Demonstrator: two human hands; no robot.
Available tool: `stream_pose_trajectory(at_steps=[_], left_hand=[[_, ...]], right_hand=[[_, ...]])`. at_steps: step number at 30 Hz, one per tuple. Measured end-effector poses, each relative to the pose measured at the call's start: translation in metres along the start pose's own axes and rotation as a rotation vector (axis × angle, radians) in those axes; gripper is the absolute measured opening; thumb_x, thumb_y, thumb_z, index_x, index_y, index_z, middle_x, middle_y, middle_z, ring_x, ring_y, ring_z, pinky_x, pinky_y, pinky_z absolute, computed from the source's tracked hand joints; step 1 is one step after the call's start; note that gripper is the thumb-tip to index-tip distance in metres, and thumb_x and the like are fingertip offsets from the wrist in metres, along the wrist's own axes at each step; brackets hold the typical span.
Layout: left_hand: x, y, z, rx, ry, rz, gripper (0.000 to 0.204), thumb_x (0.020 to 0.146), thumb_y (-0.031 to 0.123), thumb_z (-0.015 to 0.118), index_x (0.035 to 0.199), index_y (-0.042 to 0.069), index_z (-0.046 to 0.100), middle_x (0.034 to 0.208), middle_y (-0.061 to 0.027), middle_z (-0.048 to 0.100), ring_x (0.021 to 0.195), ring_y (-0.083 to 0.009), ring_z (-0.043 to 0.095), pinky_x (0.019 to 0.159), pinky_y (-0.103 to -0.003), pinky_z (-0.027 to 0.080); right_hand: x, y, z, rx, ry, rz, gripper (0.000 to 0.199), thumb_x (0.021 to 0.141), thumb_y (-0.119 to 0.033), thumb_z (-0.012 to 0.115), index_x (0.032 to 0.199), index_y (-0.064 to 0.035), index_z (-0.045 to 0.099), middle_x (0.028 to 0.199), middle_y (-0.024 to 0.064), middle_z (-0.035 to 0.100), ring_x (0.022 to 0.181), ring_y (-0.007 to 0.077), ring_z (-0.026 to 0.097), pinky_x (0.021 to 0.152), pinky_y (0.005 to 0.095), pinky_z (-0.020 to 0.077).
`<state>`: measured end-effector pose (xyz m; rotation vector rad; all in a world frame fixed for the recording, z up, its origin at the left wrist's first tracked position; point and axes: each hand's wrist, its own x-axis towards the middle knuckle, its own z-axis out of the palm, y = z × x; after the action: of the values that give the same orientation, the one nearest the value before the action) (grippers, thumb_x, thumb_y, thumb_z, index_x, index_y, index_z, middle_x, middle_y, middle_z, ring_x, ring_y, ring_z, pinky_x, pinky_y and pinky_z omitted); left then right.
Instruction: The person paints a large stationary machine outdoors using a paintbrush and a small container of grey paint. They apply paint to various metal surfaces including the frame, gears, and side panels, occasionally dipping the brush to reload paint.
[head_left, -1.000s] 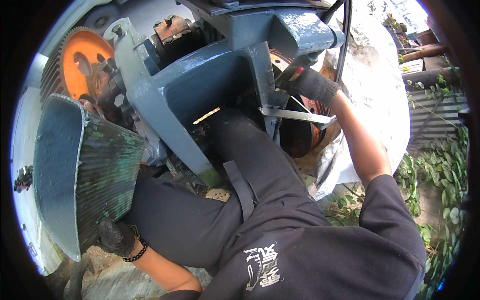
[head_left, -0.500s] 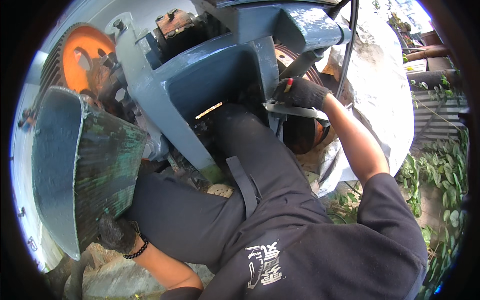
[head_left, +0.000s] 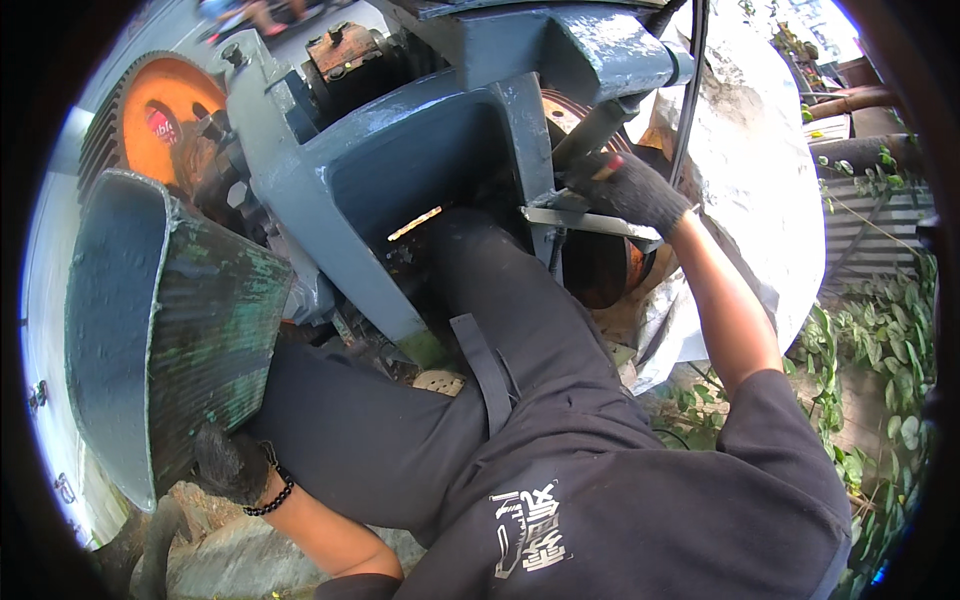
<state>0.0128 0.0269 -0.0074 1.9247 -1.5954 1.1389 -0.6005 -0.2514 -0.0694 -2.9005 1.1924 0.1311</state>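
1. Outdoor ground of stone and dirt is seen at the bottom edge, with green creepers (head_left: 890,340) along the right side and a pale wall at the far left; a large grey-blue machine (head_left: 420,170) fills the upper half.

2. Nearest, the person's dark trousers (head_left: 480,420) and dark shirt are seen, one leg being pushed deep into the opening of the machine's frame.

3. At the lower left, the left hand (head_left: 228,462), in a dark glove with a bead bracelet at the wrist, is pressed against the lower edge of a worn green-grey metal chute (head_left: 170,320); its fingers are curled round that edge, though the grip is partly hidden.

4. Further off, at the machine's right side, the right hand (head_left: 628,188), also gloved, is closed round a dark lever handle (head_left: 590,135). The fingers are wrapped together on its lower end, just above a flat metal strip (head_left: 580,220).

5. The handle's long axis is set on a diagonal, rising from the hand up and to the right toward the rust-coloured wheel (head_left: 600,265) and the silver tarpaulin (head_left: 760,180) behind it.

6. The step in hand is judged to be the working of this lever while the body is braced on the chute. A firm pull or push along the lever's swing is called for next, with the bracing kept and the leg held clear of the moving parts.

7. Farthest, an orange gear wheel (head_left: 165,110) is seen at the machine's upper left corner.
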Motion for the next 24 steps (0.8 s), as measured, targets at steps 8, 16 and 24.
stream_pose_trajectory(at_steps=[8,16,24], left_hand=[[0.0,-0.007,0.003,-0.032,0.064,0.044,0.029,0.096,0.013,0.073,0.122,0.001,0.068,0.131,-0.0162,0.068,0.125,-0.0381,0.063,0.111,-0.05,0.046],[0.006,-0.011,0.006,-0.103,0.032,0.207,0.05,0.104,0.015,0.063,0.152,0.003,0.052,0.161,-0.0173,0.044,0.152,-0.0361,0.04,0.132,-0.046,0.023],[0.009,-0.005,-0.001,-0.078,0.039,0.223,0.054,0.106,0.018,0.061,0.156,0.003,0.047,0.161,-0.0159,0.044,0.149,-0.0353,0.043,0.131,-0.04,0.027]], right_hand=[[0.022,-0.028,-0.027,0.092,0.077,0.202,0.027,0.084,-0.011,0.076,0.111,-0.011,0.079,0.116,0.009,0.075,0.106,0.0279,0.072,0.091,0.0403,0.0591],[0.001,-0.022,-0.014,0.136,0.065,0.268,0.039,0.084,-0.008,0.077,0.122,-0.0167,0.076,0.124,0.0067,0.072,0.105,0.0291,0.072,0.089,0.0394,0.0612],[0.009,-0.029,-0.023,0.325,-0.005,0.478,0.03,0.092,-0.013,0.071,0.122,-0.014,0.075,0.118,0.0082,0.074,0.102,0.0279,0.074,0.087,0.0389,0.0604]])
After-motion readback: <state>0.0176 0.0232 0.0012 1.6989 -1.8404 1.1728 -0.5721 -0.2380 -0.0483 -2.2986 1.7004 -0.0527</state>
